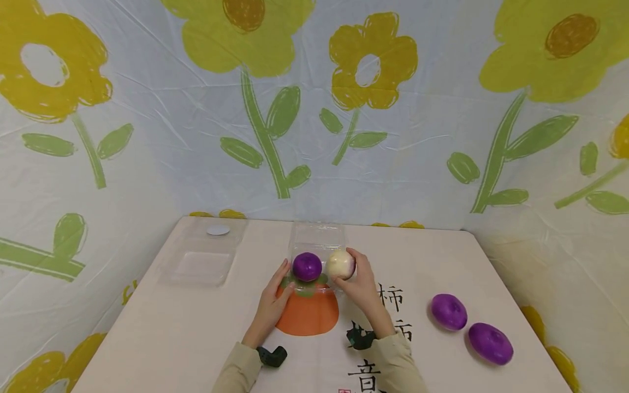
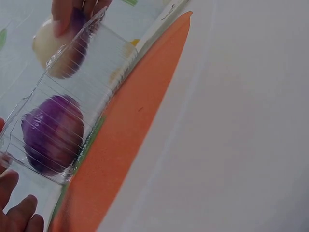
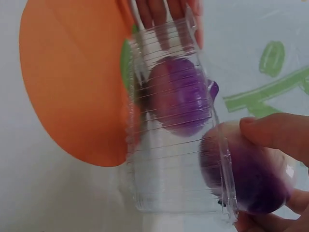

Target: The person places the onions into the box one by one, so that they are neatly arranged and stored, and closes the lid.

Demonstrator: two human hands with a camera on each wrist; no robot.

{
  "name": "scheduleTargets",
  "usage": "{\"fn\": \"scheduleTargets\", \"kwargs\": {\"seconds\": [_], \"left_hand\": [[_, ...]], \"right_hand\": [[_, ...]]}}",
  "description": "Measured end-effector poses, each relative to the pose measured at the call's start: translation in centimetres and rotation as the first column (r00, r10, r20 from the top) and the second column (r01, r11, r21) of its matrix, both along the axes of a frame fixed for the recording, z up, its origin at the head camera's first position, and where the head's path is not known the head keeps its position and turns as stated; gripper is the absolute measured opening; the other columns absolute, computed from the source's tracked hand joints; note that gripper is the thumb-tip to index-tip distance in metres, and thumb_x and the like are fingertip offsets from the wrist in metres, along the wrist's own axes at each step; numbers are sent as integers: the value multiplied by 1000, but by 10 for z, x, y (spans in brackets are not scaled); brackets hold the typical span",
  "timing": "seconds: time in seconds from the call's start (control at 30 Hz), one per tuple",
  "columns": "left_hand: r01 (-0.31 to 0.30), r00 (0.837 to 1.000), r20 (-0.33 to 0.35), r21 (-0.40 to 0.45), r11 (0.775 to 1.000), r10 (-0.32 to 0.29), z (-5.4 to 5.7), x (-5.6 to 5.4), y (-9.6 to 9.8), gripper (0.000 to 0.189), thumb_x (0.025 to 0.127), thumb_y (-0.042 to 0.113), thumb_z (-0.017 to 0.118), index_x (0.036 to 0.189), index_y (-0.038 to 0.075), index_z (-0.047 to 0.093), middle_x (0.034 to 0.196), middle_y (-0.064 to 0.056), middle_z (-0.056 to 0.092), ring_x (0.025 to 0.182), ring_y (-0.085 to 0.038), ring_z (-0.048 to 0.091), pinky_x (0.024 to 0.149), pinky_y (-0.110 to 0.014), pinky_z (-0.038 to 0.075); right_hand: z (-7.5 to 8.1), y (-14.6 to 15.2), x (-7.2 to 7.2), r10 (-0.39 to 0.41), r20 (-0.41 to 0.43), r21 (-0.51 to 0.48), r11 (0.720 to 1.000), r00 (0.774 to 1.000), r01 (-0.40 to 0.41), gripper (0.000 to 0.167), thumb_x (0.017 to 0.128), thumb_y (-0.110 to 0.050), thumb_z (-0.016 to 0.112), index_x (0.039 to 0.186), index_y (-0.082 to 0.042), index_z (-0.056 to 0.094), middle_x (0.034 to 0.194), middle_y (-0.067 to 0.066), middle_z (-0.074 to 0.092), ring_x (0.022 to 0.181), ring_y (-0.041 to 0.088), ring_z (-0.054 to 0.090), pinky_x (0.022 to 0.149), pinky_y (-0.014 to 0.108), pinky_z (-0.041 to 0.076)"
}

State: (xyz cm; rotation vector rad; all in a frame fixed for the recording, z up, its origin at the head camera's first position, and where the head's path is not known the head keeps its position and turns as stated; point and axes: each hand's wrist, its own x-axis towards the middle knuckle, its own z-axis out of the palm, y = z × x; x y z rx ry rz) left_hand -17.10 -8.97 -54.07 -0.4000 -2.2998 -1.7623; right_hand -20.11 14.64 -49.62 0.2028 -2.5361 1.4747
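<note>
A clear plastic clamshell box stands with its lid raised, a round glossy purple vegetable in its left half. My right hand grips a second one, a purple-and-cream vegetable, between thumb and fingers, cream side facing up. The right wrist view shows this held vegetable at the box's rim, partly seen through the clear wall. Along the box's left side my left hand rests with fairly straight fingers, its thumb at the front corner. Through the ribbed wall the left wrist view shows both vegetables.
Two more purple vegetables lie on the right of the table, one behind the other. Another open clear box stands at the back left, a white oval label on its lid. The tablecloth bears a printed orange shape and black characters.
</note>
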Motion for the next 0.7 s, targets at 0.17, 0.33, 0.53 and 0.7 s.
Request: {"fn": "scheduleTargets", "kwargs": {"seconds": [0.17,0.33,0.53,0.7], "left_hand": [[-3,1000,-19,0,1000,3,0,-1,0,51,98,6,60,146,0,46,157,-17,35,145,-34,30,115,-52,22],[1,1000,-4,-6,1000,-1,0,-1,1,51,98,7,60,147,1,46,157,-16,35,146,-33,30,116,-51,23],[2,1000,-12,-4,1000,-2,0,-2,2,51,98,4,60,146,0,46,156,-17,35,146,-32,30,116,-47,22],[-2,1000,-8,-11,1000,2,0,-2,0,51,98,6,60,146,1,46,157,-16,36,146,-29,30,116,-47,22]], "right_hand": [[-1,-3,-1,33,-22,161,986,999,-29,77,72,-10,85,138,1,47,129,21,52,119,37,43,97,56,46],[-2,-4,-2,34,-101,322,947,994,1,75,70,-16,86,133,4,52,123,22,58,116,39,47,106,60,37],[-1,-5,-4,41,-113,413,911,993,10,70,72,-21,83,129,7,54,119,25,61,114,42,51,113,66,23],[1,-8,-6,47,-60,399,917,997,-20,69,74,-22,82,128,9,53,121,27,59,119,45,50,114,64,22]]}}
